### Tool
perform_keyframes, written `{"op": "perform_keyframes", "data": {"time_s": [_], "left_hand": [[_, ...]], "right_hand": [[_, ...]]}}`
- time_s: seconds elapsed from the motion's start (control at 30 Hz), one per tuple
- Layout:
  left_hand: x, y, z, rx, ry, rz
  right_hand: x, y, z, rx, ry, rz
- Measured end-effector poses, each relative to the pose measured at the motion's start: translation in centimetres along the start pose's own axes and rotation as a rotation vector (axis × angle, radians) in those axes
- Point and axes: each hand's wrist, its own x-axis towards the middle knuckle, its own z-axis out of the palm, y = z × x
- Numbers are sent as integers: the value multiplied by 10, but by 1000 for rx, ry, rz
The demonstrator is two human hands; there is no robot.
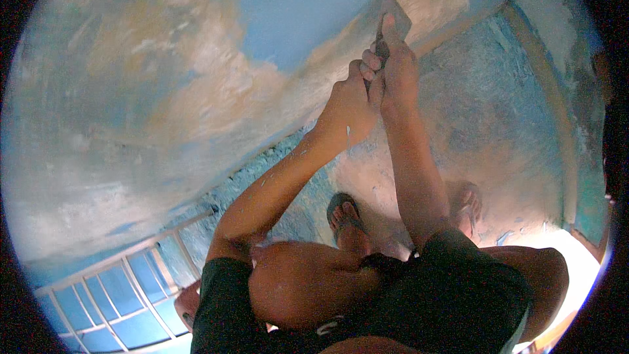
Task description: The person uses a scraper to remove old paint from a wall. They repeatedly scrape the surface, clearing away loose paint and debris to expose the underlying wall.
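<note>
A flat-bladed scraper (401, 17) lies against the blue-painted wall (290, 14), its blade pointing up and away from me. My right hand (399, 61) is wrapped around its dark handle, and the thumb stretches forward onto the blade. Just below, my left hand (350, 103) closes at the rear end of the same handle, touching the right hand. Most of the handle is hidden by fingers. Around the blade, the blue paint gives way to a beige, bare-looking patch (437, 2). Pale specks dot my left wrist and forearm.
A whitish barred metal frame (105, 300) stands at the lower left. Below my arms, a foot in a dark sandal (344, 214) rests on the paint-stained floor (361, 172). Another foot (467, 204) is dimly visible farther right. Bright light (572, 275) fills the lower right.
</note>
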Motion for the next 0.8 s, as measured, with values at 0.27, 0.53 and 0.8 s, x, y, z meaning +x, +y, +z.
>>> {"op": "perform_keyframes", "data": {"time_s": [0.27,0.53,0.8], "left_hand": [[-96,-131,72,-591,-277,-569],[-151,-207,98,-885,247,-618],[-160,-274,118,-626,139,-445]], "right_hand": [[-23,163,-119,-414,68,436],[-46,249,-149,-441,-266,554],[-52,236,-142,-643,-311,895]]}}
